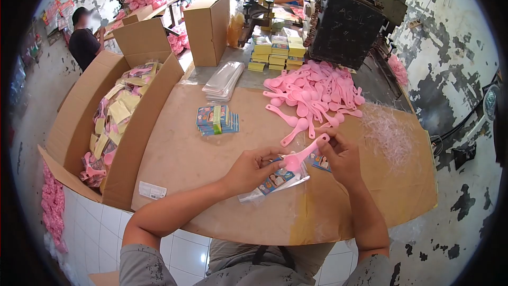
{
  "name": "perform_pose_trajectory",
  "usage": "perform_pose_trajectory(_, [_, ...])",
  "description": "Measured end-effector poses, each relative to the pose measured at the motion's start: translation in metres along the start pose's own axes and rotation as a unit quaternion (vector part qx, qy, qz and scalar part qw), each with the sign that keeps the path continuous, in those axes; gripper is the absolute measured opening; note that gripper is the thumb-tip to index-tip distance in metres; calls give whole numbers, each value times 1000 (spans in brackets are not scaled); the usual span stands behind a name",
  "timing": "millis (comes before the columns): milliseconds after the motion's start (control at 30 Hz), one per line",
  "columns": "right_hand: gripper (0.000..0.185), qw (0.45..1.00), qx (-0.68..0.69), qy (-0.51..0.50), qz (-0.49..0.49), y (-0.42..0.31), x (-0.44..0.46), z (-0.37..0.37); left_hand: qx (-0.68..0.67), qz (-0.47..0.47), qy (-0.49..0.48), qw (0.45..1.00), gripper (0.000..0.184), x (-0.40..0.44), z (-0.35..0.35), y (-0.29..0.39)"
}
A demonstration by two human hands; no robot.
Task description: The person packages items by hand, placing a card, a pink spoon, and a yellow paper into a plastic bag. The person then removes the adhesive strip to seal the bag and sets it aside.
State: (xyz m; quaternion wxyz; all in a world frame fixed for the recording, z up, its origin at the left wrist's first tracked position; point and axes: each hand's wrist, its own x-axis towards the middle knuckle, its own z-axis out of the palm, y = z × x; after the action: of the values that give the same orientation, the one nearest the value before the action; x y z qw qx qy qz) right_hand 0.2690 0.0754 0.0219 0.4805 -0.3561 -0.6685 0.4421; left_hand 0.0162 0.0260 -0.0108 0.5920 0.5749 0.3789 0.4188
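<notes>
A pink measuring spoon is held by its handle end in my right hand, its bowl pointing down to the left. My left hand pinches the top of a clear plastic bag, right beside the spoon's bowl. A blue printed card shows through the bag. More blue cards lie under my right hand, partly hidden. Beyond my hands is a heap of pink spoons. A banded stack of blue cards sits left of the heap.
An open carton of filled packets stands at the left. Clear bags lie at the table's back, near yellow-edged card stacks and a dark machine. Plastic strips lie at right. Other people are in the background.
</notes>
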Motion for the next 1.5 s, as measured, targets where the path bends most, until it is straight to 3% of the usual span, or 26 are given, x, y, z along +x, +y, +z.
perform_pose_trajectory(133, [29,998,64,-12,-24,10,-9,19,5,23,-6,1000,38,0,4,-7])
perform_pose_trajectory(200, [36,988,-27,-119,-98,2,-5,19,-68,-1,-22,997,36,-2,6,-1])
perform_pose_trajectory(267, [39,983,-15,-154,-94,-10,0,17,-109,-24,-39,993,36,-4,5,12])
perform_pose_trajectory(333, [35,989,96,-116,-10,-22,2,13,-121,-45,-57,990,38,-6,2,21])
perform_pose_trajectory(433, [21,969,-92,-178,-143,-36,4,16,-89,-33,-109,989,40,-7,-4,19])
perform_pose_trajectory(533, [11,948,-121,-246,-161,-61,0,14,-167,6,-136,977,43,-9,-2,14])
perform_pose_trajectory(567, [11,947,-126,-230,-185,-71,0,15,-69,72,-78,992,44,-11,1,18])
perform_pose_trajectory(633, [12,943,-137,-198,-230,-94,3,16,127,200,40,971,47,-16,9,29])
perform_pose_trajectory(733, [10,871,-372,-143,-286,-128,3,13,162,273,18,948,52,-17,3,28])
perform_pose_trajectory(833, [8,889,-391,-127,-202,-126,-2,15,170,285,-33,943,52,-26,12,38])
perform_pose_trajectory(933, [8,932,-317,-121,-127,-134,-5,29,172,251,6,952,50,-27,22,31])
perform_pose_trajectory(1133, [12,944,-263,-170,-105,-121,-3,33,135,188,5,973,40,-27,18,32])
perform_pose_trajectory(1233, [17,950,-260,-119,-126,-106,-4,36,55,172,-10,983,37,-25,19,31])
perform_pose_trajectory(1333, [24,902,-309,-24,-299,-87,0,44,-42,132,3,990,36,-26,17,36])
perform_pose_trajectory(1500, [31,808,-448,-59,-378,-84,-7,53,42,147,55,987,38,-29,19,29])
